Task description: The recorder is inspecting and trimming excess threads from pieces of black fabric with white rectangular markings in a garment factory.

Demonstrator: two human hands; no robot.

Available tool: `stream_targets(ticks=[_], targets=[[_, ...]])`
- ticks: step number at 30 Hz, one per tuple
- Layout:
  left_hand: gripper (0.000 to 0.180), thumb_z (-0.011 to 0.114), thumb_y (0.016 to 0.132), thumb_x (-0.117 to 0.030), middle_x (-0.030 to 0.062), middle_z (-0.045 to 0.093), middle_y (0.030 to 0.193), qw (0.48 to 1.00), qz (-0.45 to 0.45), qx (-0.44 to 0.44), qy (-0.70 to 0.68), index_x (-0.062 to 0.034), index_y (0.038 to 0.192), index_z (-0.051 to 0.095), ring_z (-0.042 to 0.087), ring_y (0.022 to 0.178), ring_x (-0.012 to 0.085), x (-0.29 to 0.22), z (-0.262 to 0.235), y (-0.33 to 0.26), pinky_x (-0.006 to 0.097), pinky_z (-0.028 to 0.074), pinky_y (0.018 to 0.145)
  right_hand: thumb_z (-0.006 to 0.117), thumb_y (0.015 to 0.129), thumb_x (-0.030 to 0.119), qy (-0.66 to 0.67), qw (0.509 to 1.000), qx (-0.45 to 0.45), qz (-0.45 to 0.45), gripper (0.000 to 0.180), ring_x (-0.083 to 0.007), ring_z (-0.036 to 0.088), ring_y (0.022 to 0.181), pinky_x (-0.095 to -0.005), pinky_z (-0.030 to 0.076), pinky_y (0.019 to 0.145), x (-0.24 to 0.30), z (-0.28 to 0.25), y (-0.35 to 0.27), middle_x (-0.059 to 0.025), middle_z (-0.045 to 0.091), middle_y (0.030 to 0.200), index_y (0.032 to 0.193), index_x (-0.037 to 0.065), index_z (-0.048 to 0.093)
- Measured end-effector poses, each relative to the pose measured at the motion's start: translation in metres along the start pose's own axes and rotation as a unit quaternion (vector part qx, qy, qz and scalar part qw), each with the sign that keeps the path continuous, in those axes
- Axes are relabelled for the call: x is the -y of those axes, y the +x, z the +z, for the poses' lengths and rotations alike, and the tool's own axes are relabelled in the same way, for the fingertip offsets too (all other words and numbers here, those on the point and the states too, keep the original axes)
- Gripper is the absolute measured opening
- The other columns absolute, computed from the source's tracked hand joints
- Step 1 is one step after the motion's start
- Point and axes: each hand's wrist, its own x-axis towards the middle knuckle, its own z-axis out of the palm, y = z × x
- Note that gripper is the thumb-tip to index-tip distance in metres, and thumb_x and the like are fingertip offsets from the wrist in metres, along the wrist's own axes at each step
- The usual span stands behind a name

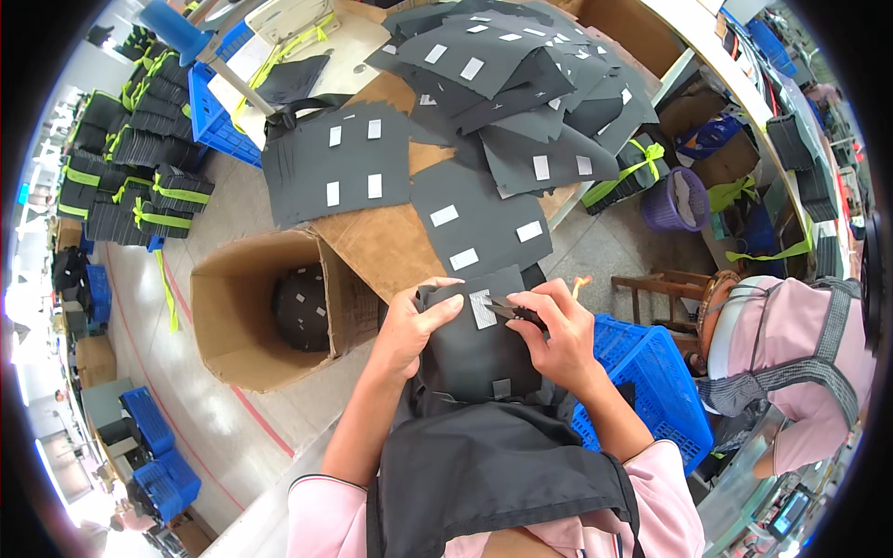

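My left hand (409, 330) grips a dark grey sheet piece (465, 353) at its upper left edge, thumb on top and fingers beneath. A white rectangular patch (484, 312) sits on that piece between my hands. In my right hand (563, 335) is a pair of small dark thread snips (519, 313), fingers wrapped round it. Its pointed tips lie at the patch's right edge; whether they touch it I cannot tell. Just beyond, similar sheets with white patches (488, 223) lie on brown cardboard (381, 251).
A large heap of dark sheets (558, 84) covers the far table. An open cardboard box (223, 325) with dark pieces inside stands left. A blue crate (651, 391) is at my right, near a purple bin (665, 209), a wooden stool (651, 284) and another person (791, 363). Banded stacks (139, 158) stand far left.
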Motion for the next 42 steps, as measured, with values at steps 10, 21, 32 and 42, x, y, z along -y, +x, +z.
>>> stream_targets(ticks=[10, 21, 32, 42], targets=[[0.028, 0.064, 0.080, -0.003, 0.0030, 0.062, 0.091, 0.997, 0.050, 0.002, 0.062, -0.0038, 0.108, 0.062, 0.056, 0.079, 0.0071, -0.004, 0.011, -0.004, 0.022, 0.048, 0.073, 0.072, 0.066, 0.007, -0.042, 0.997, -0.023, -0.067, 0.027, -0.0234, 0.056, 0.061, -0.0315, 0.045, 0.053, 0.000, -0.001, 0.003, -0.0060, 0.056, 0.076, 0.092, 0.006, 0.063], [0.030, 0.067, 0.077, -0.005, 0.0019, 0.060, 0.093, 0.996, 0.044, -0.020, 0.073, -0.0044, 0.106, 0.063, 0.055, 0.079, 0.0068, -0.002, 0.008, -0.004, 0.021, 0.046, 0.074, 0.072, 0.068, 0.002, -0.006, 0.997, -0.074, -0.015, 0.028, -0.0227, 0.055, 0.059, -0.0300, 0.045, 0.053, -0.001, 0.002, 0.002, -0.0079, 0.054, 0.077, 0.093, 0.007, 0.062], [0.039, 0.063, 0.084, -0.008, 0.0069, 0.058, 0.110, 0.938, 0.199, -0.166, -0.229, -0.0014, 0.120, 0.049, 0.056, 0.101, 0.0163, 0.017, -0.002, 0.000, 0.031, 0.046, 0.088, 0.057, 0.090, 0.019, 0.606, 0.650, 0.030, 0.457, 0.026, -0.0034, 0.030, 0.044, -0.0204, 0.024, 0.043, -0.010, 0.025, -0.017, 0.0053, 0.039, 0.058, 0.111, 0.003, 0.054], [0.038, 0.059, 0.089, -0.013, 0.0087, 0.053, 0.120, 0.908, 0.280, -0.187, -0.248, -0.0026, 0.122, 0.045, 0.051, 0.111, 0.0192, 0.038, -0.025, -0.003, 0.035, 0.041, 0.096, 0.059, 0.089, 0.016, 0.641, 0.653, 0.046, 0.401, 0.013, -0.0040, 0.033, 0.042, -0.0209, 0.024, 0.039, -0.005, 0.045, -0.007, 0.0025, 0.050, 0.062, 0.086, 0.004, 0.057]])
